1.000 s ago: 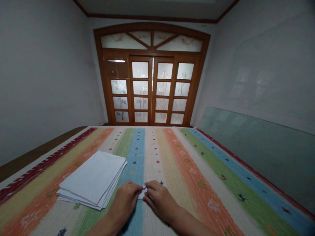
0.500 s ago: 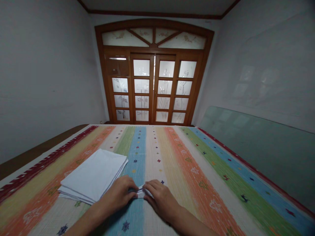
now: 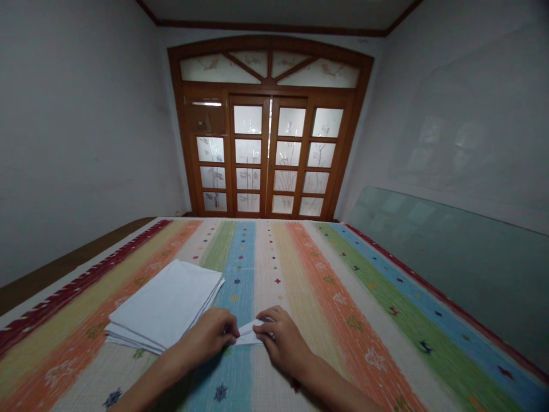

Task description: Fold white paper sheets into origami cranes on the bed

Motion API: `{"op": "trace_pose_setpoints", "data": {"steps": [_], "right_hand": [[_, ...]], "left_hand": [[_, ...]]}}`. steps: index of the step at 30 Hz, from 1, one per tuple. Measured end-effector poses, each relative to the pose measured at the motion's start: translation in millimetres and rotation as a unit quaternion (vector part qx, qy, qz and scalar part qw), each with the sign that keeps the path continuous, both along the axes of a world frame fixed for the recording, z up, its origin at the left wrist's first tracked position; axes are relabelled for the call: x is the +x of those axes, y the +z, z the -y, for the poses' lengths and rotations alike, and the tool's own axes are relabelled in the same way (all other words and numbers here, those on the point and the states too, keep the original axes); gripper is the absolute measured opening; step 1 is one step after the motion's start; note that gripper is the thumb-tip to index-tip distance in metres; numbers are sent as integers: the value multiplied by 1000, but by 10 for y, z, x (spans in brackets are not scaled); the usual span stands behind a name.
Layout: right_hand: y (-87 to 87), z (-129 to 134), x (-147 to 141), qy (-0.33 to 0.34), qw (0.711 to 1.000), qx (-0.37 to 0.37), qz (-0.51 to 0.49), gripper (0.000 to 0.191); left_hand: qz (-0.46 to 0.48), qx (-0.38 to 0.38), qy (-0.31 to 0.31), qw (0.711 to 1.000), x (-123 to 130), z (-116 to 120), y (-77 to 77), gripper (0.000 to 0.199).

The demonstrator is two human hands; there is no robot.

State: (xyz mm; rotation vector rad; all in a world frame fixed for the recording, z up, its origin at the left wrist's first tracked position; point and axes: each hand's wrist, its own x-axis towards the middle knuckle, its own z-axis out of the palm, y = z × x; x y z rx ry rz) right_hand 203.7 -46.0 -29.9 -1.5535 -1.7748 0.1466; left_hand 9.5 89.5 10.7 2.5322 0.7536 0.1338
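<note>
A small piece of folded white paper [image 3: 247,333] lies between my two hands on the striped cloth [image 3: 240,383]. Its left end is pinched by my left hand [image 3: 217,331], thumb and fingers closed. My right hand [image 3: 281,339] grips the right end, its fingers bent over the top and the thumb underneath. Parts of the paper are hidden by the fingers. Left of my left hand sits a stack of white paper sheets [image 3: 167,303], its edges slightly fanned out; my left forearm passes over its near right corner.
The cloth covers a wide flat surface with a brown wooden edge [image 3: 51,263] along the left. A pale green padded board [image 3: 446,252] rises on the right. Wooden doors with glass panes [image 3: 268,154] stand at the far end, between white walls.
The fingers of my right hand have lifted and shifted slightly right, so more of the folded paper shows between the hands. My left hand keeps its pinch almost in place.
</note>
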Motion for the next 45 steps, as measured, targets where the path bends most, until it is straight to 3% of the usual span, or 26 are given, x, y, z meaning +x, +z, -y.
{"op": "trace_pose_setpoints", "data": {"steps": [8,16,23,28,34,40,45], "right_hand": [[-20,-1,27,-14,999,1,-41,21],[77,35,2,0,1000,-16,19,17],[36,14,21,25,999,-9,42,21],[31,2,28,21,1000,-6,6,24],[2,-8,58,35,998,13,-43,30],[-77,-26,156,49,996,22,-78,47],[-57,-13,169,12,994,2,-106,60]], "left_hand": [[-30,-33,3,999,-72,-89,61,10],[-66,-40,31,996,-128,-99,210,12],[-61,-12,36,997,-112,-16,262,10],[98,32,-34,994,76,290,142,13],[135,85,-44,986,217,450,-111,18],[148,89,-33,984,224,453,-118,9],[138,139,-90,977,224,416,-128,6]]}}
